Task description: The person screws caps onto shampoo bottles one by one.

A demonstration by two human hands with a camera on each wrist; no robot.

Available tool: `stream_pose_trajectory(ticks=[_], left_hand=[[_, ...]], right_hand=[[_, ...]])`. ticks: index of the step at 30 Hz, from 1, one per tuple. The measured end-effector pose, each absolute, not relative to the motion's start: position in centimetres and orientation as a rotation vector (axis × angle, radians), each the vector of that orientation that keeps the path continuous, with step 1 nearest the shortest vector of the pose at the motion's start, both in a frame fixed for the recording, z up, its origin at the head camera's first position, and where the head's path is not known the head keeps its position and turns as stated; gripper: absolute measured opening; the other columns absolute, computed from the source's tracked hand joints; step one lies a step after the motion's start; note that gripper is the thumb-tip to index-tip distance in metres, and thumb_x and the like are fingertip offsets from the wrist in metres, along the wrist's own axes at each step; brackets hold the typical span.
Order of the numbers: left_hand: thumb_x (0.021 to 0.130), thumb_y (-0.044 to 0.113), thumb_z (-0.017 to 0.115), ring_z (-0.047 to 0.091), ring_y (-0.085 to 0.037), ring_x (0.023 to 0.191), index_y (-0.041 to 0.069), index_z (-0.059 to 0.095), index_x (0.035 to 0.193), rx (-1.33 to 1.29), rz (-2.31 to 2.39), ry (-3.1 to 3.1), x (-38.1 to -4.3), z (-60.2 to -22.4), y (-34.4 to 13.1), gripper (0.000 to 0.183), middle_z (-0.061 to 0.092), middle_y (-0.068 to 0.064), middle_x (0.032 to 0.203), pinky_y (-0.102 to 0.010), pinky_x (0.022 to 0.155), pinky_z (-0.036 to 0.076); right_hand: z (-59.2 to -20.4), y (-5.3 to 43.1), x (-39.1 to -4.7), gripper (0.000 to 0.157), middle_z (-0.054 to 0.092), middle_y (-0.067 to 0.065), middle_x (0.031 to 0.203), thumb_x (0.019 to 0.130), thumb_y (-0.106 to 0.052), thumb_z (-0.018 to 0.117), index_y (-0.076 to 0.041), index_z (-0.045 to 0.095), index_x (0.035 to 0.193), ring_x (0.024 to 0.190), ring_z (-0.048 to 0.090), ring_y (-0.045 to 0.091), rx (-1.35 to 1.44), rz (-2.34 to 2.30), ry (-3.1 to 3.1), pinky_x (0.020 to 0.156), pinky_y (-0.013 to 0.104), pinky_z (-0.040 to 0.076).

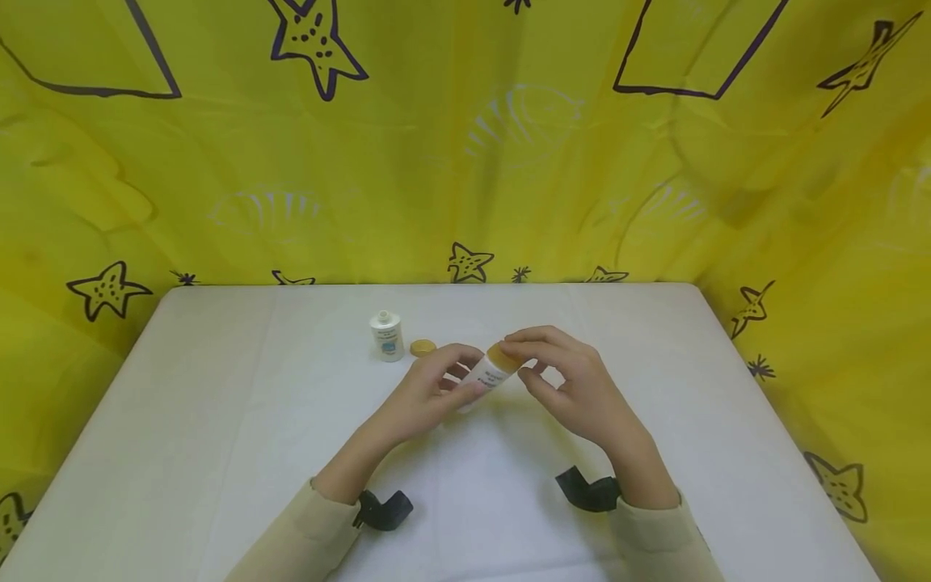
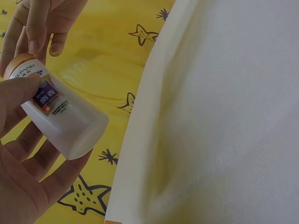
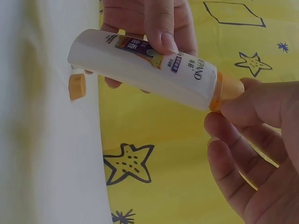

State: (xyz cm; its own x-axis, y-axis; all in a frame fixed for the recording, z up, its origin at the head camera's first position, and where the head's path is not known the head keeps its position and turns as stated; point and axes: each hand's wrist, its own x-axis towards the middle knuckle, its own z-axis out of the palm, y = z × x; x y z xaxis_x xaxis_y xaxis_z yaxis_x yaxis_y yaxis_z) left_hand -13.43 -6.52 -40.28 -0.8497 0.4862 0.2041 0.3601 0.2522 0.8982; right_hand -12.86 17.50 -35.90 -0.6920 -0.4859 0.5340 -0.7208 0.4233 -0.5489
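As seen from head view, found white bottle (image 1: 486,374) held off table (image 1: 182,453), nr. mid-width, betw. both hands. Confirmed in grip of L hand (image 1: 429,388), w/ thumb laid across label side & fingers round the back. Checked vs. both wrist views: same hold. Noted at a tilt, cap end higher & pointing toward R hand (image 1: 585,388), base lower & on L-hand side. Found topped w/ orange-yellow cap (image 1: 503,356), on bottle end. Pinched there betw. R thumb & forefinger, per R-wrist view; saw other R fingers loosely bent just beside. Cannot tell cap tightness.

Recorded on bottle body, per wrist views: purple-&-orange label (image 3: 138,50), partly under L thumb, plus dark lettering (image 3: 199,70) nr. cap end. Saw small print on side facing head view, too small to read.

Observed second bottle (image 1: 387,338), also white, upright on table, farther back & to L of held one, w/ narrow bare neck. Logged loose cap (image 1: 423,347), yellow, resting on table just to R of second bottle. Seen again in R-wrist view, nr. table edge.

Noted on forearms: beige sleeves (image 1: 298,525), w/ black fittings (image 1: 385,511) at wrists. Noted behind table & along both sides: yellow curtain (image 1: 407,162), printed w/ dark-outlined starfish, sm. dark bursts & pale striped fish.
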Motion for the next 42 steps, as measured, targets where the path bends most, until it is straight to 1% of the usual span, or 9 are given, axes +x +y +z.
stream_pose_trajectory(ticks=[4,8,20,25,27,33,36,38,42], left_hand=[[0.095,0.022,0.069,0.064,-0.023,0.107,0.013,0.06,0.125,0.814,1.659,2.396,-13.39,-40.18,-6.5,0.033,0.066,-0.002,0.119,-0.038,0.088,0.056],[0.095,0.022,0.069,0.064,-0.02,0.107,0.014,0.06,0.125,0.798,1.644,2.401,-13.37,-40.18,-6.46,0.032,0.065,0.0,0.12,-0.036,0.088,0.056],[0.095,0.021,0.069,0.063,-0.016,0.107,0.016,0.059,0.125,0.8,1.641,2.401,-13.32,-40.32,-6.44,0.032,0.065,0.001,0.12,-0.037,0.089,0.056],[0.095,0.02,0.068,0.064,-0.019,0.105,0.014,0.06,0.125,0.83,1.655,2.398,-13.41,-40.35,-6.45,0.031,0.065,-0.001,0.119,-0.039,0.087,0.056],[0.096,0.019,0.068,0.064,-0.02,0.104,0.014,0.06,0.124,0.839,1.66,2.396,-13.44,-40.26,-6.48,0.03,0.065,-0.001,0.119,-0.04,0.087,0.057],[0.096,0.02,0.068,0.064,-0.023,0.106,0.015,0.06,0.125,0.839,1.667,2.386,-13.4,-40.1,-6.63,0.03,0.065,0.0,0.119,-0.04,0.088,0.056],[0.096,0.021,0.067,0.064,-0.022,0.106,0.016,0.06,0.125,0.855,1.663,2.382,-13.41,-40.2,-6.56,0.03,0.065,0.001,0.119,-0.039,0.088,0.056],[0.097,0.022,0.067,0.064,-0.021,0.106,0.015,0.06,0.124,0.867,1.654,2.381,-13.43,-40.3,-6.49,0.03,0.065,0.001,0.119,-0.038,0.087,0.056],[0.097,0.023,0.067,0.063,-0.018,0.105,0.015,0.06,0.124,0.89,1.629,2.393,-13.44,-40.42,-6.35,0.029,0.065,0.002,0.118,-0.036,0.087,0.056]], right_hand=[[-35.89,17.61,-12.92,0.039,0.067,0.001,0.121,0.086,0.009,0.066,-0.012,0.071,0.118,0.095,0.065,0.011,1.045,1.144,-2.389,0.076,0.017,0.053],[-35.88,17.64,-12.99,0.037,0.066,0.001,0.121,0.086,0.009,0.067,-0.011,0.071,0.117,0.096,0.066,0.012,1.056,1.162,-2.38,0.077,0.018,0.054],[-35.74,17.69,-12.77,0.034,0.067,0.002,0.119,0.084,0.006,0.074,-0.009,0.072,0.115,0.096,0.066,0.012,1.049,1.163,-2.38,0.077,0.018,0.055],[-35.64,17.59,-12.83,0.035,0.068,0.003,0.117,0.082,0.005,0.077,-0.009,0.072,0.114,0.098,0.066,0.014,1.06,1.155,-2.367,0.076,0.018,0.055],[-35.62,17.54,-12.91,0.035,0.069,0.003,0.117,0.082,0.004,0.078,-0.009,0.072,0.113,0.1,0.066,0.015,1.06,1.146,-2.36,0.075,0.02,0.056],[-35.57,17.42,-12.94,0.032,0.068,0.001,0.119,0.082,-0.007,0.081,-0.012,0.072,0.112,0.11,0.064,0.016,1.025,1.112,-2.388,0.085,0.025,0.055],[-35.51,17.4,-12.9,0.028,0.069,0.0,0.12,0.081,-0.012,0.083,-0.014,0.072,0.107,0.113,0.064,0.017,1.011,1.108,-2.397,0.09,0.026,0.053],[-35.51,17.4,-12.84,0.025,0.069,-0.002,0.119,0.082,-0.014,0.083,-0.016,0.071,0.103,0.113,0.064,0.015,1.001,1.121,-2.414,0.091,0.026,0.053],[-35.57,17.35,-12.73,0.022,0.07,-0.003,0.116,0.081,-0.014,0.083,-0.018,0.069,0.099,0.111,0.065,0.013,0.994,1.129,-2.426,0.086,0.027,0.055]])
